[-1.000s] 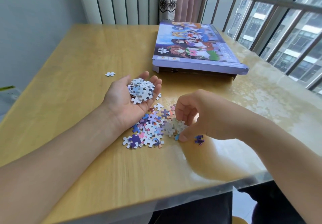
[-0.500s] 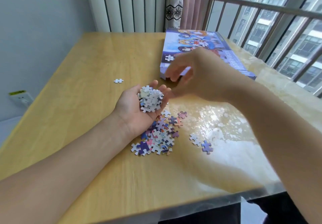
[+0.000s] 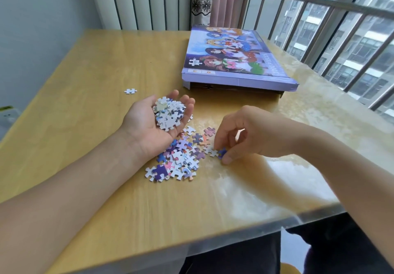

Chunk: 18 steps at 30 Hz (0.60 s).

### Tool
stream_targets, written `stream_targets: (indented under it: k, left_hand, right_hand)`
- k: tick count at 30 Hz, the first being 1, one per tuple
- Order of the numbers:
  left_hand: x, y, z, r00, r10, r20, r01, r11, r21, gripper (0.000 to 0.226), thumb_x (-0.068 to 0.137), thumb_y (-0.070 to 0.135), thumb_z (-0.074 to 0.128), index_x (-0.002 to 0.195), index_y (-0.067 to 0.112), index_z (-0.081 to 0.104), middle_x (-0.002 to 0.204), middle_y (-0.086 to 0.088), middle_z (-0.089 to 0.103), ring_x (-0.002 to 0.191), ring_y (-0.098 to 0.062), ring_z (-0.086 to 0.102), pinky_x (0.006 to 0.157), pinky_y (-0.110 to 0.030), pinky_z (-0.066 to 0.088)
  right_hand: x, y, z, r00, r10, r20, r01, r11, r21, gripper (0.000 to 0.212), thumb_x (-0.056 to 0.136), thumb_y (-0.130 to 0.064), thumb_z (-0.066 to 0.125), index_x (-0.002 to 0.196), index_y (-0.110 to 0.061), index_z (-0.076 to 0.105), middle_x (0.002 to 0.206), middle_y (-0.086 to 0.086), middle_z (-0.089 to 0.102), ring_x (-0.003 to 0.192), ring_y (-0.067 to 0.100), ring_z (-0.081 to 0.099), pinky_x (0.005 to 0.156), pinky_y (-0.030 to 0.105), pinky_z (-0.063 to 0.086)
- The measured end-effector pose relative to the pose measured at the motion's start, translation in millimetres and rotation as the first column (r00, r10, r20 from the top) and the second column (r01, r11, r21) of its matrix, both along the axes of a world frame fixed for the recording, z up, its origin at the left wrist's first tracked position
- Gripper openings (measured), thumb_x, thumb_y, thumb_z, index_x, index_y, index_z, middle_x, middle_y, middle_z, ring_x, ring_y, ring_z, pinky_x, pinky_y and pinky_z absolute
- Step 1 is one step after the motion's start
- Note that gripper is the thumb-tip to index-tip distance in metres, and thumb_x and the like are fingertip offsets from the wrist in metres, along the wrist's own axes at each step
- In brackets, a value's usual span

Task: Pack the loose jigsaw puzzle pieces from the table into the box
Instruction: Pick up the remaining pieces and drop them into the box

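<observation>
My left hand (image 3: 139,125) lies palm up just above the table and carries a heap of puzzle pieces (image 3: 169,114) on its relaxed fingers. Below and to the right of it, a pile of loose coloured pieces (image 3: 181,156) is spread on the wooden table (image 3: 85,82). At the pile's right edge my right hand (image 3: 247,133) reaches down, and its thumb and fingertips pinch a blue piece (image 3: 221,152). The purple puzzle box (image 3: 234,60) lies at the back right, its lid resting askew with a dark gap along the near edge.
One white piece (image 3: 130,91) lies alone on the left part of the table. A window with metal railing (image 3: 319,3) runs along the right side. A radiator and curtain stand behind the table. The table's near edge is close to my lap.
My right hand dropped from above my left palm back down to the table and now pinches a blue piece. The left hand stayed in place with its heap.
</observation>
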<state>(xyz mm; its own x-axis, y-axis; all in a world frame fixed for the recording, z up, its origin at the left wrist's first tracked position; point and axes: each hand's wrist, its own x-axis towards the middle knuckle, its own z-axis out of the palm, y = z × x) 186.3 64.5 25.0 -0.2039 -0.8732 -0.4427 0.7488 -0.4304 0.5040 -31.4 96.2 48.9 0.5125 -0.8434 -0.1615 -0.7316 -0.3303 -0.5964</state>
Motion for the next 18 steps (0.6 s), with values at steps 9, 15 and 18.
stream_targets:
  k: [9, 15, 18]
  left_hand:
    - [3, -2, 2, 0.999, 0.032, -0.009, -0.032, 0.999, -0.009, 0.05, 0.107, 0.034, 0.031, 0.105, 0.0, 0.068, 0.103, -0.022, 0.071, 0.093, -0.035, 0.072, 0.077, -0.045, 0.06]
    - [2, -1, 2, 0.999, 0.033, -0.008, -0.033, 0.999, -0.004, 0.05, 0.107, 0.035, 0.032, 0.108, 0.001, 0.068, 0.104, -0.021, 0.071, 0.094, -0.034, 0.072, 0.08, -0.046, 0.059]
    - [2, -1, 2, 1.0, 0.019, -0.015, -0.019, 1.0, -0.003, 0.049, 0.107, 0.036, 0.032, 0.109, 0.001, 0.067, 0.102, -0.021, 0.071, 0.092, -0.032, 0.072, 0.081, -0.046, 0.059]
  right_hand:
    - [7, 2, 2, 0.999, -0.021, -0.027, 0.021, 0.999, -0.029, 0.035, 0.067, -0.024, 0.093, 0.081, -0.034, 0.063, 0.079, -0.013, 0.071, 0.072, 0.005, 0.068, 0.069, 0.031, 0.058]
    - [7, 2, 3, 1.0, -0.009, 0.02, 0.009, 1.0, 0.017, 0.038, 0.067, -0.011, 0.092, 0.087, -0.029, 0.065, 0.075, -0.008, 0.07, 0.069, 0.012, 0.068, 0.067, 0.036, 0.059]
    - [8, 1, 10, 0.969, 0.006, 0.246, -0.025, 0.997, 0.075, 0.029, 0.074, 0.006, 0.084, 0.086, -0.014, 0.067, 0.074, 0.001, 0.072, 0.069, 0.017, 0.072, 0.063, 0.027, 0.056]
